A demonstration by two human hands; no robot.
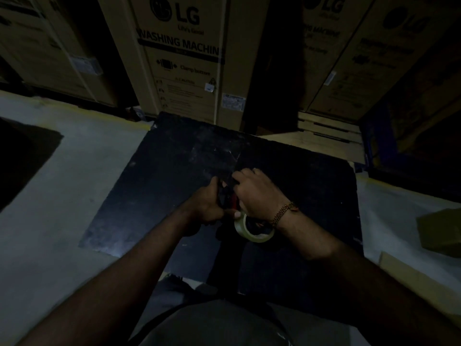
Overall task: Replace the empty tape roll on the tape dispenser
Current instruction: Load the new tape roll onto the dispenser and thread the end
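Observation:
Over a dark board [174,171], both hands meet around a tape dispenser [228,199] with dark and red parts, mostly hidden between them. My left hand [207,203] is closed around the dispenser's left side. My right hand [259,193], with a gold bracelet at the wrist, covers the dispenser from the right, its thumb resting on a clear, pale tape roll [252,231]. The roll sits just below the right wrist, tilted on edge. The light is dim and I cannot tell whether the roll is seated on the dispenser.
Tall cardboard washing-machine boxes [184,58] stand close behind the board. A wooden pallet [329,136] lies at the back right. Pale floor [74,183] flanks the board on both sides. A small cardboard box [441,231] sits at the right edge.

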